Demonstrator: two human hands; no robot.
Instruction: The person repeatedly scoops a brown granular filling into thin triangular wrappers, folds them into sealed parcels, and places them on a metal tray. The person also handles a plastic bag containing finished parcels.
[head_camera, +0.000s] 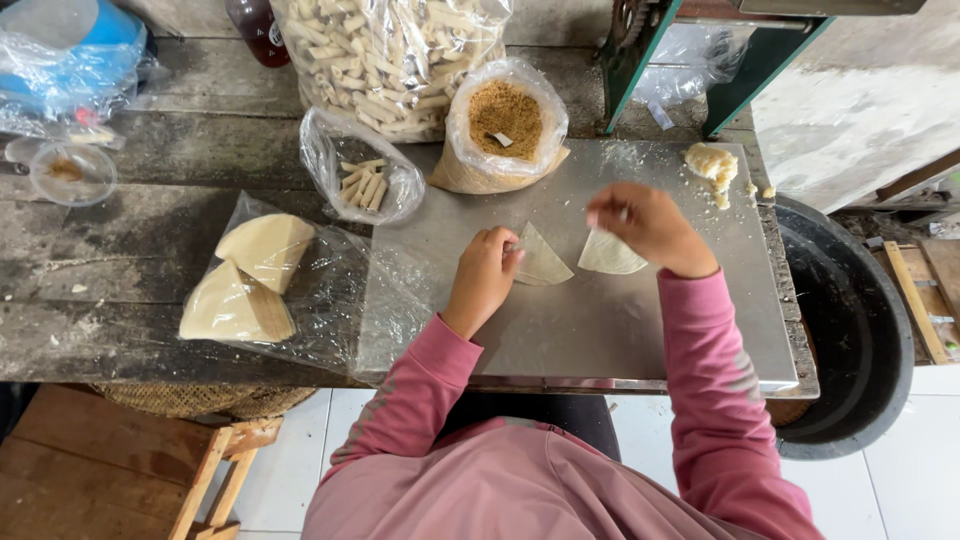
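Observation:
Two thin pale wrapper triangles lie on a metal work sheet (620, 320). My left hand (485, 275) rests with curled fingers on the edge of the left wrapper (542, 262). My right hand (648, 225) pinches the top of the right wrapper (608, 255). Both arms are in pink sleeves. Two stacks of folded wrappers (250, 280) lie on clear plastic at the left. A small open bag of short rolled sticks (362, 182) and an open bag of brown crumbs (505, 120) stand just beyond the sheet.
A big bag of rolled sticks (390, 60) stands at the back. A lump of pale paste (712, 165) sits on the sheet's far right corner. A black tub (850, 320) is at the right, a small plastic cup (70, 172) at the far left.

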